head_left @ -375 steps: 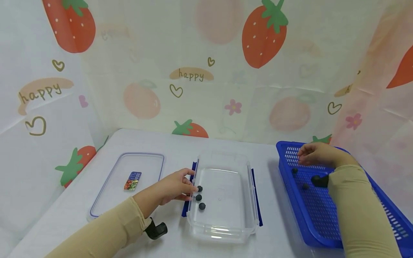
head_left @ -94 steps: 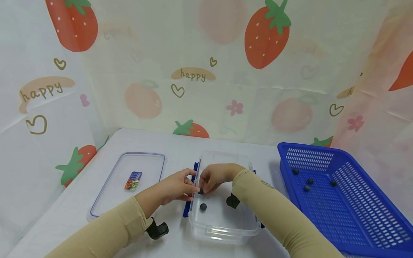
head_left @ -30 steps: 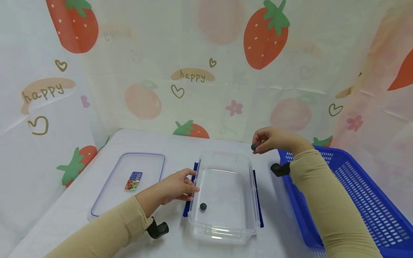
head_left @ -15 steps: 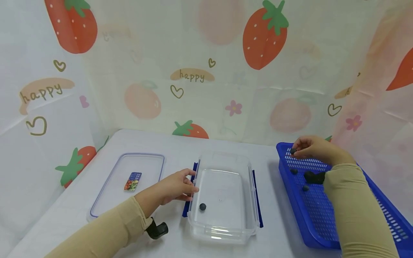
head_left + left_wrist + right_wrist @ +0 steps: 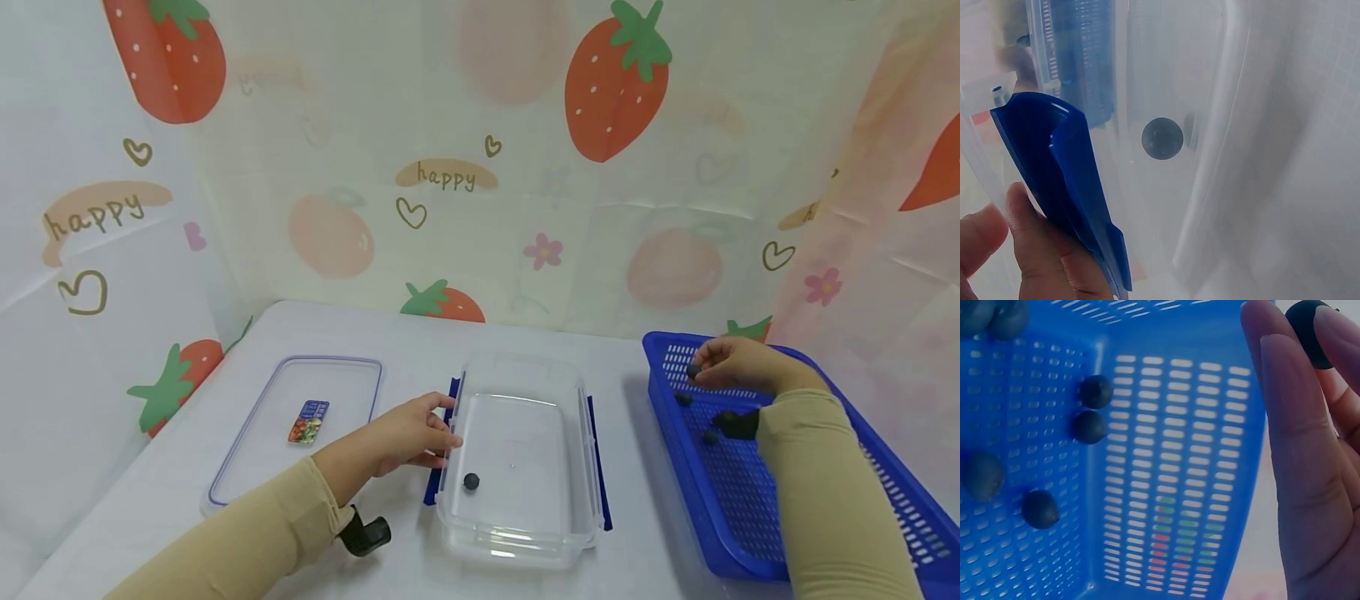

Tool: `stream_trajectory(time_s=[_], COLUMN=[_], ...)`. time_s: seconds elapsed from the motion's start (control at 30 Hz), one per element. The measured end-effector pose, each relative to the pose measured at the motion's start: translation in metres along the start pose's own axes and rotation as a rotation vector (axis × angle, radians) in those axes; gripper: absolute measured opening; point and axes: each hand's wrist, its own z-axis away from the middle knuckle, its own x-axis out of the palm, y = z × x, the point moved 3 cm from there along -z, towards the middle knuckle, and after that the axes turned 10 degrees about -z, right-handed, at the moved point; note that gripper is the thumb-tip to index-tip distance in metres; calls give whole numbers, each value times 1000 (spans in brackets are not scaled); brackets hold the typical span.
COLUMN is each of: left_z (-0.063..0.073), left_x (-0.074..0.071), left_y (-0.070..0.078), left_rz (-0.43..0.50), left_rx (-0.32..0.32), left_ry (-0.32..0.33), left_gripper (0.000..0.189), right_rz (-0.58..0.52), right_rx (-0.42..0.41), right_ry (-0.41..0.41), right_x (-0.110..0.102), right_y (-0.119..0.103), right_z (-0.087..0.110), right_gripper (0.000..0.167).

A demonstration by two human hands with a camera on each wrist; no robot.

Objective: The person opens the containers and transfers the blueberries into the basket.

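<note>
In the head view my left hand [image 5: 412,433] grips the left wall of a clear plastic storage box [image 5: 525,458], thumb over the rim. The left wrist view shows its fingers beside a blue side latch [image 5: 1060,169]. One blueberry [image 5: 471,482] lies on the box floor near the left wall. My right hand [image 5: 738,364] is over the far end of a blue basket [image 5: 693,492], pinching a blueberry [image 5: 1309,331] between thumb and fingertips. Several other blueberries [image 5: 1095,392] rest on the basket floor; the right arm hides part of it in the head view.
A clear lid [image 5: 255,450] with a blue edge lies left of the box, bearing a small printed label [image 5: 308,422]. Black wrist cameras [image 5: 365,533] stick out below both wrists. A printed curtain [image 5: 525,208] stands behind the white table [image 5: 630,517].
The box held three blueberries 12.5 seconds ago and holds one now. My right hand has carried a blueberry from the box over the basket, lowering slightly. My left hand stays put.
</note>
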Motion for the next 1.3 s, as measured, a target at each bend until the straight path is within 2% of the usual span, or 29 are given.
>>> stream_trajectory(time_s=[0.13, 0.4, 0.6, 0.77, 0.87, 1.0, 1.17, 1.3], left_z=[1, 1, 1, 2, 4, 4, 3, 3], left_x=[0, -1, -1, 0, 0, 0, 0, 0], left_y=[1, 0, 0, 2, 3, 3, 2, 3], left_rz=[4, 5, 0, 1, 2, 5, 6, 5], left_rx=[-2, 8, 9, 5, 4, 3, 1, 0], left_ry=[-3, -20, -20, -10, -7, -6, -4, -3], left_gripper=[62, 66, 66, 63, 63, 63, 62, 61], right_rz=[20, -54, -12, 22, 31, 119, 290, 342], right_rx=[9, -5, 21, -2, -25, -53, -89, -120], right_ry=[1, -42, 18, 58, 58, 45, 25, -29], right_x=[-2, -3, -5, 1, 9, 27, 57, 85], right_y=[6, 6, 3, -13, -28, -52, -82, -99], right_z=[0, 5, 6, 2, -4, -13, -25, -38], right_gripper=[19, 9, 14, 24, 28, 33, 38, 33])
